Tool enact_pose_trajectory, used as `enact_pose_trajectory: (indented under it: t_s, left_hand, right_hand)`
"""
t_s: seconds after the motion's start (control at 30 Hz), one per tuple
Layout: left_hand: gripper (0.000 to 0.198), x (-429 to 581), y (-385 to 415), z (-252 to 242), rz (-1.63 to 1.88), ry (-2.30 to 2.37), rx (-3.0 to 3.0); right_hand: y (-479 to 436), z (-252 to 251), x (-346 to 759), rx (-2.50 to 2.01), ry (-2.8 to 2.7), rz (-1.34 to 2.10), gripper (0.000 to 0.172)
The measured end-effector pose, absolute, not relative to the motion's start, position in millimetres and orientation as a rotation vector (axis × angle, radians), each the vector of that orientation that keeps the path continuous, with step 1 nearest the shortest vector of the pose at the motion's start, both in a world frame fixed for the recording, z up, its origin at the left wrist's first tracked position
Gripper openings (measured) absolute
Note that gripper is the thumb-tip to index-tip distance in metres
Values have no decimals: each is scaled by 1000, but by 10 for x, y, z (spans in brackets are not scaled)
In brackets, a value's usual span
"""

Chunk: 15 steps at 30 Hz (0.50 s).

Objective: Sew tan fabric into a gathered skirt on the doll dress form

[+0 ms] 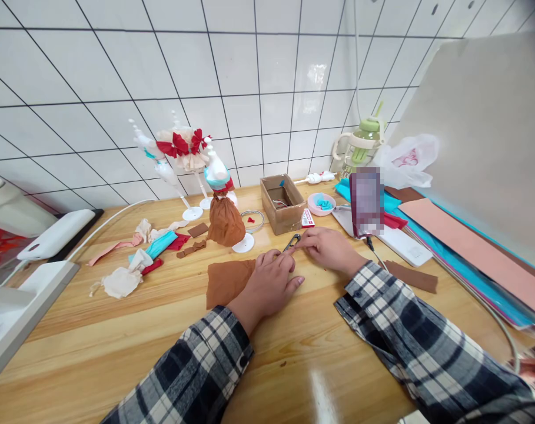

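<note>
My left hand (273,280) lies low over the table, its fingers spread and its thumb pointing right. Under and beside it is a flat piece of brown crepe paper (229,284). My right hand (331,250) comes in from the right with bent, closed fingers that nearly meet the left fingertips. Whatever those fingers pinch is hidden or too small to name. Just behind both sets of fingertips is a small dark metal tool (292,241), perhaps snips. A doll-like figure with a brown paper skirt (225,221) stands on a white round base behind my left hand.
Several white figures with red bows (179,144) stand at the back. A cardboard box (283,206), a pink dish (321,204), a phone (365,200) and a green bottle (362,144) are farther right. Paper scraps (121,281) lie left; coloured sheets (479,253) lie right.
</note>
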<state>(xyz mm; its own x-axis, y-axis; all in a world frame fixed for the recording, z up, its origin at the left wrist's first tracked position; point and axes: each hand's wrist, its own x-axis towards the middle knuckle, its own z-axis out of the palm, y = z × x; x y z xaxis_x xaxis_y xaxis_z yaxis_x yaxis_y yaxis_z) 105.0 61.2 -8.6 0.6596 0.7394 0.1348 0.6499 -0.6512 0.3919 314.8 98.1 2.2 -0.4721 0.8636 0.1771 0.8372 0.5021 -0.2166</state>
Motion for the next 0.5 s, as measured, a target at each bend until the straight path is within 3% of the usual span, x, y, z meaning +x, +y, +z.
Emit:
enact_pose_trajectory:
  t_s: [0.5]
  left_hand:
    - [13,1013,660,-101,595,1362,2373]
  right_hand:
    - [1032,-90,3194,-1447,-2362,263,31]
